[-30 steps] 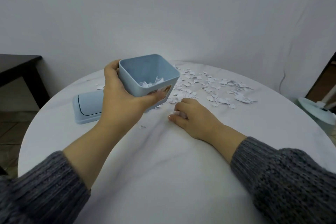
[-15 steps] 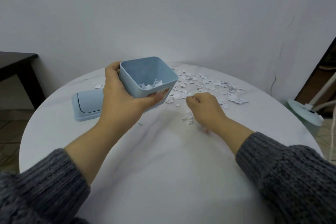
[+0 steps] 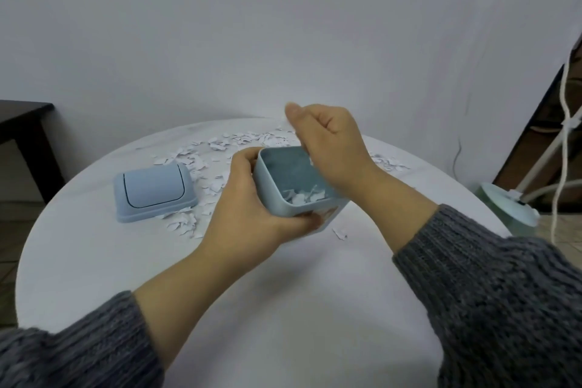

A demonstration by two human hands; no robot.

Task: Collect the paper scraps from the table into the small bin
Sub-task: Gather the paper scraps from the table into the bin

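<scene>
Left hand [image 3: 252, 214] grips one small bin [image 3: 293, 189], tilted; right hand [image 3: 330, 142] curled over its mouth, contents unclear. Paper scraps [image 3: 239, 142] uncountable; one lid [image 3: 154, 192].

The right hand [image 3: 330, 142] hides the small bin's [image 3: 293, 198] far corner and its own closed grip's contents.

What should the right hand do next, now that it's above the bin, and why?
Probably open the fingers and let go. The right hand is curled shut directly over the open small bin, which the left hand holds tilted toward it. Whether it holds scraps is hidden. Many paper scraps remain on the table.
</scene>
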